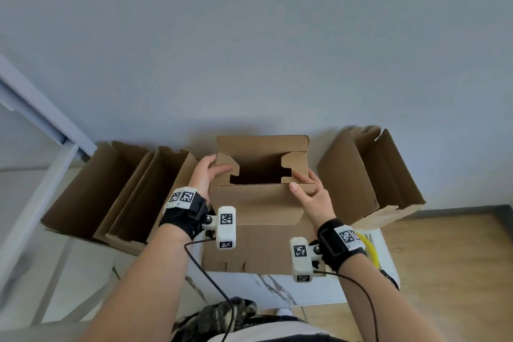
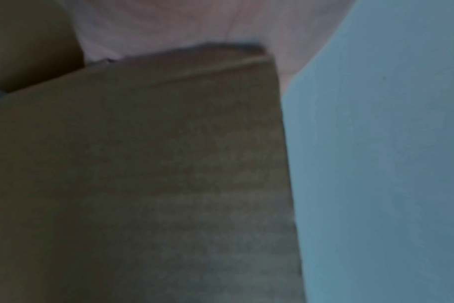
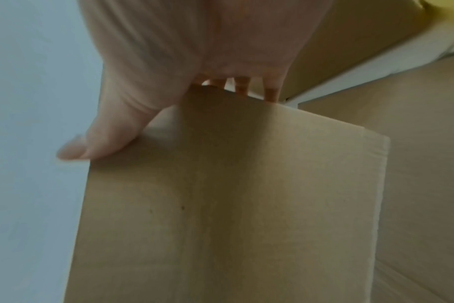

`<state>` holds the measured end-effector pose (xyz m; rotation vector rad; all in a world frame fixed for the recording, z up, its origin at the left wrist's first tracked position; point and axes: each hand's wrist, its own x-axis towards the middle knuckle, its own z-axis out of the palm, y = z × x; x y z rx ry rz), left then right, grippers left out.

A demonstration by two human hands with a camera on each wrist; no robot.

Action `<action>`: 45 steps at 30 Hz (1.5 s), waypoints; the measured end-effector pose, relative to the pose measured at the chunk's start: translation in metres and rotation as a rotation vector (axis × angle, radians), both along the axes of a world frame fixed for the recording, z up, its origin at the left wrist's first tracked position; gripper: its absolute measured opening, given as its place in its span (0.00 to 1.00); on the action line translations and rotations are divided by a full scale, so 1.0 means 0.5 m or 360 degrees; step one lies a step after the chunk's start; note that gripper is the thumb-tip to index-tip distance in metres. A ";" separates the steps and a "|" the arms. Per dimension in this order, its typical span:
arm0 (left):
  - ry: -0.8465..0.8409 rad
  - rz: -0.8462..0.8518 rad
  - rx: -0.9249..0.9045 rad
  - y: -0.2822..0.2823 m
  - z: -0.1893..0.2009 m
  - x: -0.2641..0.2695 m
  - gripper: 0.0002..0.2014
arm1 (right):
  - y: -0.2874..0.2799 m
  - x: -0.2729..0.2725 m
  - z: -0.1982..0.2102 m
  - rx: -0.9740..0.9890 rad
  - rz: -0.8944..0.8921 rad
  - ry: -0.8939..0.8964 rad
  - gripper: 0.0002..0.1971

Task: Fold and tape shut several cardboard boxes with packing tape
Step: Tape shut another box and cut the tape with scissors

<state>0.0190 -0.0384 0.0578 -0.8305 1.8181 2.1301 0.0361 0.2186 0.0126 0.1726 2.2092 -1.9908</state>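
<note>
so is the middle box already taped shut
No, the middle box is open, its flaps up and dark inside showing between both hands.

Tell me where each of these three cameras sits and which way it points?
Head: worn on the head, looking forward and down at the middle box, with both forearms, left hand and right hand in view.
Left wrist: on the left wrist, pressed close to a blurred cardboard panel; part of the hand shows at the top.
Right wrist: on the right wrist, looking along the thumb on a box flap.
Shared: all three show the same cardboard box; the wall appears too.
</note>
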 end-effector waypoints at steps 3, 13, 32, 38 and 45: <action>-0.0006 0.0049 0.0199 -0.005 -0.013 0.004 0.29 | -0.012 -0.003 -0.003 0.0102 -0.0110 0.0039 0.23; 0.0207 -0.0032 -0.0148 0.017 -0.046 0.043 0.27 | -0.043 -0.027 0.002 0.0500 -0.0425 0.0024 0.25; 0.0476 -0.0017 -0.0636 0.019 -0.103 0.026 0.51 | -0.057 -0.108 0.062 0.1788 0.0163 0.0726 0.49; 0.0584 -0.0108 -0.0820 0.019 -0.107 0.022 0.49 | -0.038 -0.077 0.023 0.1703 0.0113 0.1032 0.26; 0.0615 -0.0284 -0.0925 0.017 -0.118 0.021 0.47 | -0.036 -0.031 -0.028 0.1665 0.0241 0.0808 0.25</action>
